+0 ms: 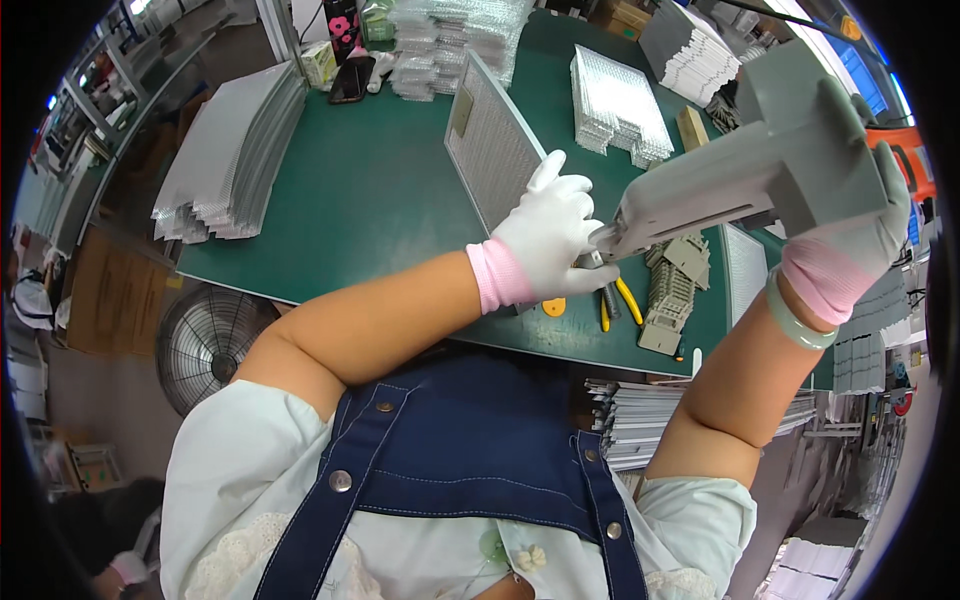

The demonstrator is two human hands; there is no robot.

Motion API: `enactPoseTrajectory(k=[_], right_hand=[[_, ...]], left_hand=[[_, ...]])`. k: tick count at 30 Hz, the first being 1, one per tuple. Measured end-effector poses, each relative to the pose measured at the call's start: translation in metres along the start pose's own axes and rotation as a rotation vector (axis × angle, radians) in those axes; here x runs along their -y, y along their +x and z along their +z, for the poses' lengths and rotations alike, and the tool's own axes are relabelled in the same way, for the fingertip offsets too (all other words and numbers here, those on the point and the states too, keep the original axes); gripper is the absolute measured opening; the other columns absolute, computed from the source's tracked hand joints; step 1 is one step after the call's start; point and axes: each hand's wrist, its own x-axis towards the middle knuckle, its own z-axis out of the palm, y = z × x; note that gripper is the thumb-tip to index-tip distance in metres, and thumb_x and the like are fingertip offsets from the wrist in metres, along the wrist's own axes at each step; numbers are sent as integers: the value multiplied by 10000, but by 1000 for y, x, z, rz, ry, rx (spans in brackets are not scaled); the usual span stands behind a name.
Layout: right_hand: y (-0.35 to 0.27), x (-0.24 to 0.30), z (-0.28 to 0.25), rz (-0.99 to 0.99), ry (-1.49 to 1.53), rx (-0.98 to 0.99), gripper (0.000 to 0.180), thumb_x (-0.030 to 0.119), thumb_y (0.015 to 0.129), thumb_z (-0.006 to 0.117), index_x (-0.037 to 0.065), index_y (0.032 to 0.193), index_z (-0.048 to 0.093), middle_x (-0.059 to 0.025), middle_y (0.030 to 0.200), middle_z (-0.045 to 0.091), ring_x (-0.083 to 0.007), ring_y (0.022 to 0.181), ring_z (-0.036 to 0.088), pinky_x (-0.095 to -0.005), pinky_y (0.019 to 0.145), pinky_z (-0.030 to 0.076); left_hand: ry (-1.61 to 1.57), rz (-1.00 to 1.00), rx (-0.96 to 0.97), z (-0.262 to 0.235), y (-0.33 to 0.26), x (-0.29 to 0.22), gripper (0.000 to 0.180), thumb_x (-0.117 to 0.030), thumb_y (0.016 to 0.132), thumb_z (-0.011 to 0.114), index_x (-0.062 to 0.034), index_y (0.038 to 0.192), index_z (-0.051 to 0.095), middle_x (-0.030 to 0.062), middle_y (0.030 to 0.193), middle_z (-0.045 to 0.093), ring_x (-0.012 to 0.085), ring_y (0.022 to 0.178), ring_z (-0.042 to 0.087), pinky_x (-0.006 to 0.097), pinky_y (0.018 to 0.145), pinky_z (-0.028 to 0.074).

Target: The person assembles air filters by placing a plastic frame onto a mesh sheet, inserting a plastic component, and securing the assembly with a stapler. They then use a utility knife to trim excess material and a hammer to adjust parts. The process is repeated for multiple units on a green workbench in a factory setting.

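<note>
A large light-grey housing [700, 190], broad at one end and narrow at the other, is held tilted above the right part of the bench. My right hand [868, 222], in a white glove with a pink cuff, grips its broad end. The gloved left hand [545, 235] is closed at the narrow end, thumb and fingers around a small metal-looking part there. Behind that hand a grey textured panel [490, 150] stands tilted on edge; whether the glove touches it I cannot tell. Pliers with yellow handles [627, 300] lie beneath, partly hidden, beside a stack of beige plastic pieces [675, 290].
The green bench [370, 180] carries stacked grey panels [230, 150] at left, bubble-wrapped stacks [620, 100] at the back and a phone [352, 79]. A round yellow piece [554, 307] lies near the front edge. A floor fan [212, 345] stands below left.
</note>
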Motion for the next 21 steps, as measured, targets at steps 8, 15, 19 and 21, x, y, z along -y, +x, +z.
enactPoseTrajectory(k=[8, 15, 19, 21], right_hand=[[-4, 1, 6, -46, 42, 36, 330, 41, 908, 647, -27, 1224, 580, -133, 1127, 650, -228, 1007, 645, -361, 879, 547], [-1, -5, 18, -102, 126, 106, 272, 110, 960, 583, -13, 1202, 582, -113, 1100, 645, -214, 983, 627, -362, 862, 533], [-1, -48, 38, 9, 262, 236, 274, 146, 980, 567, -3, 1209, 585, -100, 1082, 653, -207, 962, 641, -363, 835, 550], [-7, -74, 44, 164, 343, 282, 306, 159, 975, 591, 6, 1240, 586, -91, 1067, 674, -206, 940, 685, -365, 796, 597]], left_hand=[[-23, -21, 64, 3, 1, 3, 420, -385, 785, 728, -195, 1158, 691, 116, 1300, 558, 361, 1241, 470, 665, 1111, 221], [10, -18, 50, 7, 0, 4, 434, -403, 790, 715, -194, 1169, 683, 112, 1238, 573, 347, 1184, 512, 694, 1116, 221], [20, -14, 58, 4, 0, 3, 417, -396, 804, 707, -185, 1162, 672, 105, 1141, 587, 336, 1117, 539, 679, 1105, 230], [30, -19, 56, 3, -1, 3, 398, -386, 809, 703, -180, 1147, 666, 91, 1067, 591, 329, 1069, 549, 672, 1096, 238]])
